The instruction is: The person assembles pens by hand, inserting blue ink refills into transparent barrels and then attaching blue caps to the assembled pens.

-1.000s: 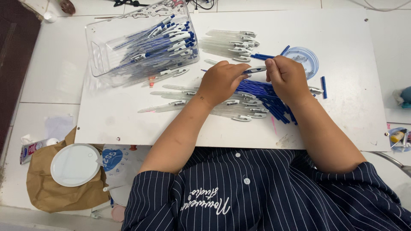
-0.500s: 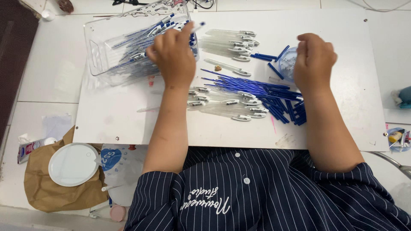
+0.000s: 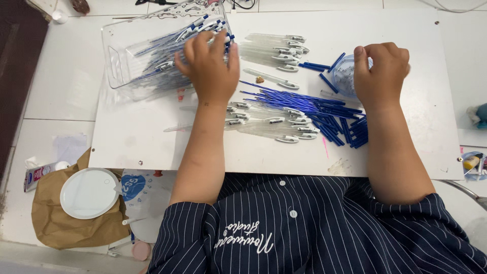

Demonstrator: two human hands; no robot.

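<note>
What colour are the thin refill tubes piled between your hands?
The refill tubes are blue, shown best in the head view, lying on the white board.

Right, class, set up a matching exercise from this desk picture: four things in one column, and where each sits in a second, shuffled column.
Things:
1. left hand
2. right hand
3. blue refills
4. white round lid

Places:
A. on the brown paper bag, lower left
B. at the mouth of the clear plastic box
C. loose on the white board, between the two forearms
D. over the small clear cup

Pairs: 1-B, 2-D, 3-C, 4-A
</note>
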